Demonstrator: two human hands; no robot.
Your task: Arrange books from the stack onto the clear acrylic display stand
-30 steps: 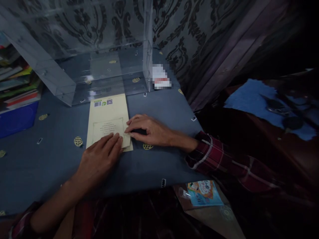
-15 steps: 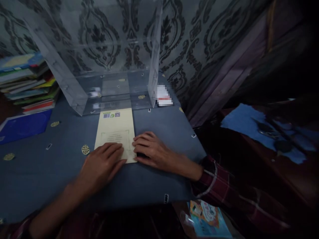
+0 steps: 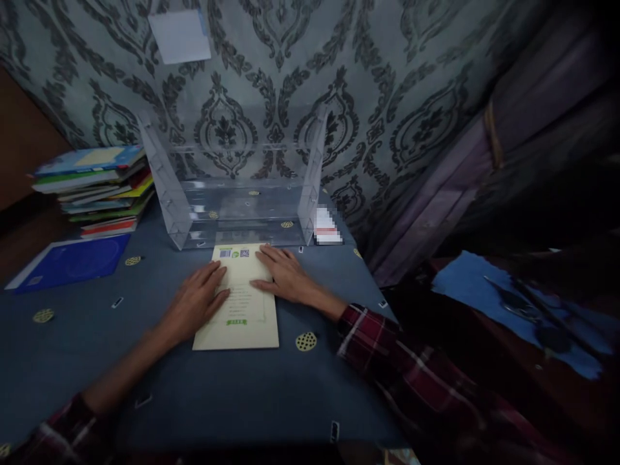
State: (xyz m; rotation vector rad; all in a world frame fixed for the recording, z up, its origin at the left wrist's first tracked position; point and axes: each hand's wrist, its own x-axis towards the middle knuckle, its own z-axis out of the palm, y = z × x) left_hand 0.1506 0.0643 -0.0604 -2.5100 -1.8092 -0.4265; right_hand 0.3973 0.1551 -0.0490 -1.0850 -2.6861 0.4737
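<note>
A cream book (image 3: 242, 337) lies flat on the blue tablecloth, its barcode, QR code and a framed block of print facing up. My left hand (image 3: 196, 302) rests along its left edge, fingers stretched over the cover. My right hand (image 3: 287, 276) lies across the upper right part, thumb and fingers apart, fingertips near the QR code. Neither hand is wrapped round the book. Just beyond its far end stands a clear plastic rack (image 3: 174, 216) with upright side panels.
On the left is a stack of books (image 3: 101, 187), with a blue folder or book (image 3: 80, 261) in front. A blurred white and red item (image 3: 327, 229) lies right of the rack. Off the table's right edge, a blue cloth (image 3: 469, 284) holds dark tools.
My right hand has moved from the book's near right edge to its far right part. My left hand has also shifted farther up the cover. The view has tilted up, showing more wall.
</note>
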